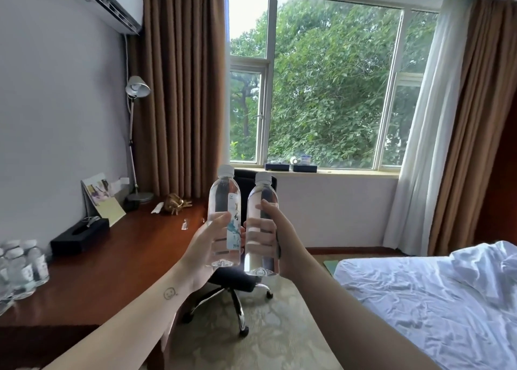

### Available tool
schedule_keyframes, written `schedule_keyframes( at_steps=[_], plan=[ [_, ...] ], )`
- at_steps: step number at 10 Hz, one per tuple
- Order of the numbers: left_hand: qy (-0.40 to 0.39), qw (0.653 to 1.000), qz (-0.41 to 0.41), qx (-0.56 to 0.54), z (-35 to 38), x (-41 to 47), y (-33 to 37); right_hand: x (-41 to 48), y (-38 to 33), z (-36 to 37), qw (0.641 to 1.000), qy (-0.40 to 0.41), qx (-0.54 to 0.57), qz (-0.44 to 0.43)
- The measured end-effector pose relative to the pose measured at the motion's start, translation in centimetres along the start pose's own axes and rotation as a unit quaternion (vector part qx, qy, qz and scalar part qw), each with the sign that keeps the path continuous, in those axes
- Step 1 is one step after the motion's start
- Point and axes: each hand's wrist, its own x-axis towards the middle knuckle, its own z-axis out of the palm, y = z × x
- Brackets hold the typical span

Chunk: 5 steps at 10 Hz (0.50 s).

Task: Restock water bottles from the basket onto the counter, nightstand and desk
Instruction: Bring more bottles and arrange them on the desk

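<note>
I hold two clear water bottles upright in the air in front of me, side by side and almost touching. My left hand (208, 243) grips the left bottle (224, 201), which has a white cap and a blue-and-white label. My right hand (265, 234) grips the right bottle (263, 199) around its middle. Both bottles hang above the floor, just right of the dark wooden desk (112, 260). Several more water bottles (21, 266) stand together on the desk's near left end.
On the desk are a black tissue box (79, 236), a leaning card (102, 197), a lamp (134, 134) and a small gold ornament (174, 201). A black office chair (229, 283) stands behind the bottles. A bed with white sheets (436, 299) fills the right. A window is ahead.
</note>
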Motion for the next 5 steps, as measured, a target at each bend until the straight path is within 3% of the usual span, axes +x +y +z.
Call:
schedule_keyframes(
  at_steps=[3,5],
  plan=[
    [0.046,0.998,-0.004,-0.043,0.7,9.5,-3.1,10.8,-1.2,-5.6,0.997,-0.054,0.001,0.061],
    [0.096,0.993,-0.003,-0.062,-2.2,12.9,-5.2,16.6,0.6,-5.0,0.994,-0.085,-0.008,0.067]
  ],
)
